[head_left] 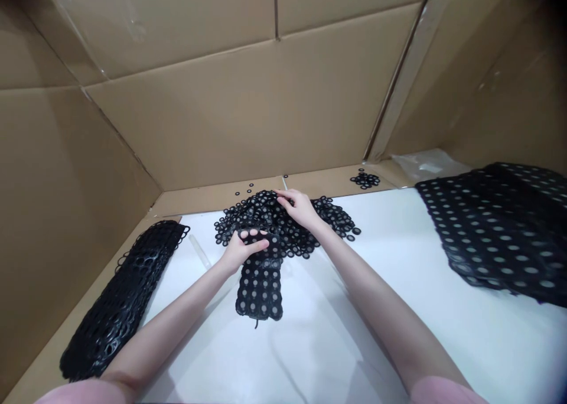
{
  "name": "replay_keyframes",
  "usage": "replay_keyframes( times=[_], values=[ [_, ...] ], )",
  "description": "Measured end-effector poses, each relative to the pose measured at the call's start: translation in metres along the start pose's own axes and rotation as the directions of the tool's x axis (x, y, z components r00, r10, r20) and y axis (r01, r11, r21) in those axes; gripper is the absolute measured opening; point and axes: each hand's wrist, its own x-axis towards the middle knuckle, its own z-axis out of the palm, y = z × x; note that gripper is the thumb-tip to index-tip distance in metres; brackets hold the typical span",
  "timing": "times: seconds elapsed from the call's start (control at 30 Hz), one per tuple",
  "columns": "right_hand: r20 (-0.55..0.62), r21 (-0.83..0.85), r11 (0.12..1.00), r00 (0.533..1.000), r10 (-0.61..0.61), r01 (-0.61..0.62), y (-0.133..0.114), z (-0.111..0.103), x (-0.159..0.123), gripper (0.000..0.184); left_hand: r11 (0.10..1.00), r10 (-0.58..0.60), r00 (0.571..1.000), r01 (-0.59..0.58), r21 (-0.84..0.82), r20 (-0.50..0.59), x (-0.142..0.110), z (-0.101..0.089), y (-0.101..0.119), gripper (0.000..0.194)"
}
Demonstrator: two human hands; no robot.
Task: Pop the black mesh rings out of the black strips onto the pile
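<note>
My left hand (248, 248) grips the upper end of a narrow black rubber sheet (259, 289) with rows of light round spots, thumb on top and fingers curled over its far edge. The sheet's lower part lies on the white surface. Just beyond it is a heaped pile of small black rings (339, 218). My right hand (299, 207) is at the top of that pile, thumb and fingers drawn together; what is between the fingertips, if anything, is too small to make out.
On the left lies a long stack of black perforated sheets (128, 297), with a clear plastic strip (200, 251) beside it. Wide spotted black sheets (500, 227) lie at the right, near a clear plastic bag (427, 163). A small ring cluster (365, 179) sits by the cardboard wall (248, 108).
</note>
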Motion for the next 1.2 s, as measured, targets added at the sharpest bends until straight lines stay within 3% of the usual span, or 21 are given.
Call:
replay_keyframes(
  times=[0.2, 0.3, 0.4, 0.63, 0.77, 0.9, 1.0, 1.2],
  values=[
    [0.036, 0.040, 0.998, 0.998, -0.055, 0.054, -0.017, -0.008, -0.002, 0.031, 0.999, -0.014, 1.000, 0.013, -0.047, -0.014, 0.002, -0.003, 0.001, 0.032],
    [0.208, 0.204, 0.973, 0.966, -0.155, 0.112, -0.038, -0.015, -0.007, 0.034, 0.997, 0.004, 1.000, -0.005, -0.078, -0.008, 0.007, -0.001, 0.004, 0.032],
    [0.331, 0.214, 0.963, 0.915, -0.232, 0.167, -0.056, -0.017, -0.011, 0.027, 0.995, 0.020, 1.000, -0.020, -0.096, -0.002, 0.010, 0.001, 0.007, 0.026],
    [0.168, 0.169, 0.984, 0.982, -0.089, 0.060, -0.059, -0.015, -0.009, 0.013, 1.000, 0.025, 0.997, -0.026, 0.011, 0.071, 0.010, -0.008, 0.005, 0.026],
    [0.057, -0.090, 0.974, 0.978, -0.202, 0.206, -0.065, -0.016, -0.013, 0.016, 0.986, 0.077, 0.993, -0.089, 0.141, 0.087, 0.011, -0.011, 0.003, 0.029],
    [0.203, -0.164, 0.925, 0.930, -0.307, 0.342, -0.080, -0.011, -0.020, 0.011, 0.946, 0.173, 0.976, -0.202, 0.252, 0.131, 0.013, -0.007, 0.006, 0.028],
    [0.278, -0.204, 0.916, 0.918, -0.283, 0.344, -0.085, -0.008, -0.023, 0.018, 0.913, 0.229, 0.962, -0.265, 0.309, 0.147, 0.012, -0.005, 0.009, 0.026],
    [0.314, -0.155, 0.931, 0.910, -0.270, 0.330, -0.082, -0.002, -0.024, 0.011, 0.855, 0.286, 0.944, -0.328, 0.402, 0.162, 0.009, -0.004, 0.012, 0.027]
  ],
)
